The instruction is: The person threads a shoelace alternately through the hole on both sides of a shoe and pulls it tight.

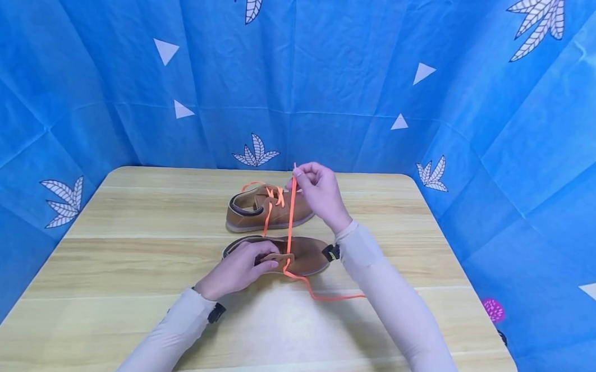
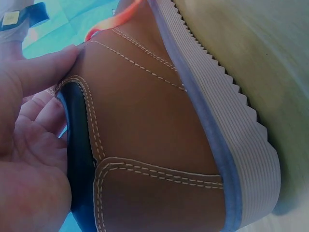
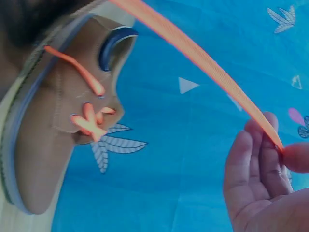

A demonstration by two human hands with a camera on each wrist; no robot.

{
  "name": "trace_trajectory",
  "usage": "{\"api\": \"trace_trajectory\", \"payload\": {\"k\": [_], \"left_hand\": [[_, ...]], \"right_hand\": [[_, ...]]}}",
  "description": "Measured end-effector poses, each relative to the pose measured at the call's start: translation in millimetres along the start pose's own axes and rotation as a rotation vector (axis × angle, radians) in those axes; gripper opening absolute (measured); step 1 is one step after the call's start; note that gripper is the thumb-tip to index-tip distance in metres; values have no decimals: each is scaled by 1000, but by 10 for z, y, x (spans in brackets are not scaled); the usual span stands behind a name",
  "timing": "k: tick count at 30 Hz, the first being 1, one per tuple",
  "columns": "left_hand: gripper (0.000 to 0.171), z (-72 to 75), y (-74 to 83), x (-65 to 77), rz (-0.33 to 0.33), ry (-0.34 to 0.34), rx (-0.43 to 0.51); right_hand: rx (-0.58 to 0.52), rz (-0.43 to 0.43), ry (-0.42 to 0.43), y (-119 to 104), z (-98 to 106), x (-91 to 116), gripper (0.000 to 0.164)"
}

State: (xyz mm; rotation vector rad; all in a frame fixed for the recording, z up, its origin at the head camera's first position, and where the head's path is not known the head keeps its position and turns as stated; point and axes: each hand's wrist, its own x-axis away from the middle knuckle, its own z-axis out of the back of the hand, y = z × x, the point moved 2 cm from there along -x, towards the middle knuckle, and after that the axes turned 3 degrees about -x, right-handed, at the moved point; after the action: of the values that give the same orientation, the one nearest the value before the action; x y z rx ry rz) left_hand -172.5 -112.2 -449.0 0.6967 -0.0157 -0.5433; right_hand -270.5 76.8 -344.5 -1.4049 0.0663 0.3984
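A brown shoe with a dark collar lies nearest me, its toe to the right. My left hand pinches its near eyelet flap, the thumb outside and the fingers inside the opening. In the left wrist view the brown side of that shoe fills the middle, beside my left hand. My right hand pinches an orange shoelace near its tip and holds it taut above the flap. The lace's other end trails over the table toward my right forearm.
Behind stands a second brown shoe, orange lace crossed through its eyelets; one lace end hangs toward the near shoe. Both shoes rest on a wooden table. A blue patterned curtain surrounds the table's back and sides.
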Motion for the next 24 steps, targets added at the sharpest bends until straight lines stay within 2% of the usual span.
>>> {"api": "trace_trajectory", "payload": {"k": [6,11,14,18,21,24], "left_hand": [[11,3,-4,7,21,-8,-17],[12,8,3,-6,19,-17,-32],[16,55,17,-5,16,-53,-33],[26,193,11,-37,-2,-97,2],[29,312,-23,-143,-13,-66,17],[28,390,-51,-304,-6,-46,-37]], "right_hand": [[-149,59,41,-190,4,-50,19],[-181,123,87,-364,14,-89,17],[-197,134,92,-412,23,-92,16],[-195,71,31,-334,53,-21,16],[-186,-21,-39,-134,85,54,18],[-194,-143,-108,142,115,143,19]]}}
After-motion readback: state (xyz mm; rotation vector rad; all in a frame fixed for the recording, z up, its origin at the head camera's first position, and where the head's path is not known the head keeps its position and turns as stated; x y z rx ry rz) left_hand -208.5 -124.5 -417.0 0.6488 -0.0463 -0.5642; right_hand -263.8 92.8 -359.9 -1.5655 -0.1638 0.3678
